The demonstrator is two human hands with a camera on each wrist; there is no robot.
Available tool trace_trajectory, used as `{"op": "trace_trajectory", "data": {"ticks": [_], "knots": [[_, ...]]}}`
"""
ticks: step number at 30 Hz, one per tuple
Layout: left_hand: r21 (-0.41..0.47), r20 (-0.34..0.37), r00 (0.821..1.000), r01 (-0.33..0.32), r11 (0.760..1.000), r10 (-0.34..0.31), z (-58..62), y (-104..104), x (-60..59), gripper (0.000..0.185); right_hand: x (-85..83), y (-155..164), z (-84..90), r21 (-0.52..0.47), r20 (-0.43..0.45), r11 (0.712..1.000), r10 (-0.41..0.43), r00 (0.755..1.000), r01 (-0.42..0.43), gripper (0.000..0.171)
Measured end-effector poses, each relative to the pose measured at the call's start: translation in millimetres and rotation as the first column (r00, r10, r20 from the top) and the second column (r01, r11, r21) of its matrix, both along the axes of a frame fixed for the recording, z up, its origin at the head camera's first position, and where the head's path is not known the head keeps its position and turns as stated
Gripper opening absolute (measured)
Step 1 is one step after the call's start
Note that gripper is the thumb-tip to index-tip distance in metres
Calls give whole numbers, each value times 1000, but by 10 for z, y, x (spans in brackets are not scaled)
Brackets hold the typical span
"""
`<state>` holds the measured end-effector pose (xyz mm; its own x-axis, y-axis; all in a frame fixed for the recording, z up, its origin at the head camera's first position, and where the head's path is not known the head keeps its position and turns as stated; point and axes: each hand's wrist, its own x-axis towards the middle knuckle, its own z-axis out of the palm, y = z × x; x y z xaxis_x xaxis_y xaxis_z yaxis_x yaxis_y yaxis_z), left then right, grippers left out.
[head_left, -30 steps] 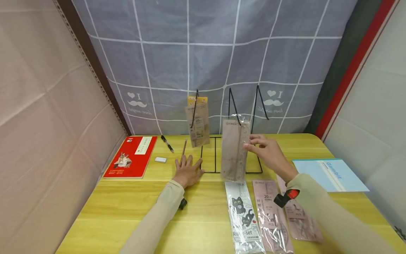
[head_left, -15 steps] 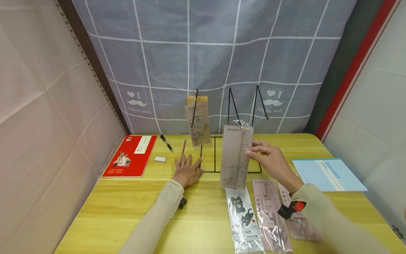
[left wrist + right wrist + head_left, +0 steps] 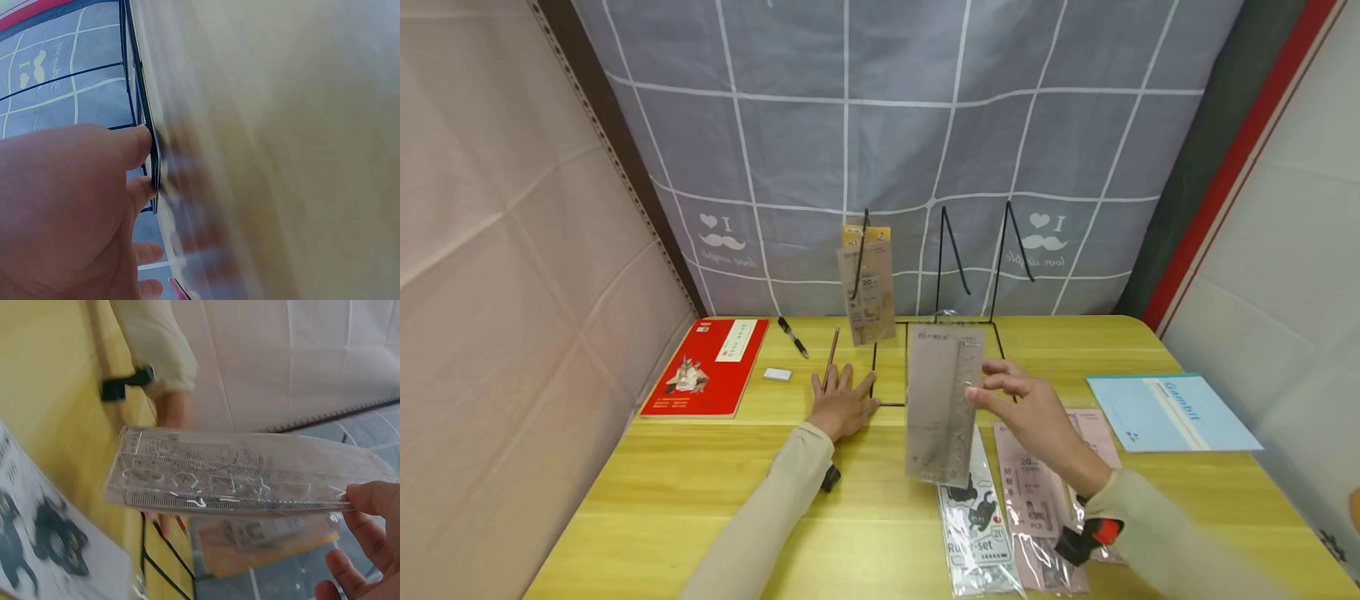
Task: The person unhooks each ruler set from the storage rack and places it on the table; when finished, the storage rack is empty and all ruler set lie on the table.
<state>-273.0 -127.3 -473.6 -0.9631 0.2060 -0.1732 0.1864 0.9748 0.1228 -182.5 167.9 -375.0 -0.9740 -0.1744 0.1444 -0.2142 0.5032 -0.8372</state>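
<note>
In the head view, my right hand (image 3: 1030,417) pinches the right edge of a clear-fronted ruler set pack (image 3: 934,408) between thumb and fingers. The pack is upright, in front of the black wire display rack (image 3: 891,405), below its bare middle hook (image 3: 956,250). Markings on a transparent ruler (image 3: 231,503) show through the plastic in the right wrist view. My left hand (image 3: 841,410) lies with fingers spread at the left side of the rack's base, thumb and fingertips touching the wire in the left wrist view. Another ruler pack (image 3: 871,304) hangs on the left hook.
A cat-printed ruler set (image 3: 977,546) and two pink packs, one (image 3: 1037,508) beside it, lie at the front right. A light blue notebook (image 3: 1172,412) is farther right. On the left are a red notebook (image 3: 707,367), eraser (image 3: 777,375), pen (image 3: 792,337) and pencil (image 3: 832,354).
My right hand has drawn the ruler set pack off the middle hook, toward me and down. My left hand stays in place at the rack's base.
</note>
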Motion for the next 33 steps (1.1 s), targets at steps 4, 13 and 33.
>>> {"op": "trace_trajectory", "data": {"ticks": [4,13,33], "knots": [[-5,1,1000,7,1000,-7,-14,-16,-23,59,136,-193,-89,-26,43,998,57,997,-56,26],[27,-4,999,34,999,-34,-6,-56,-11,65,300,-502,-312,-58,163,995,84,983,-75,20],[17,4,1000,2,1000,-2,-14,-4,-8,56,170,-602,-832,273,-82,958,115,990,-89,12]]}}
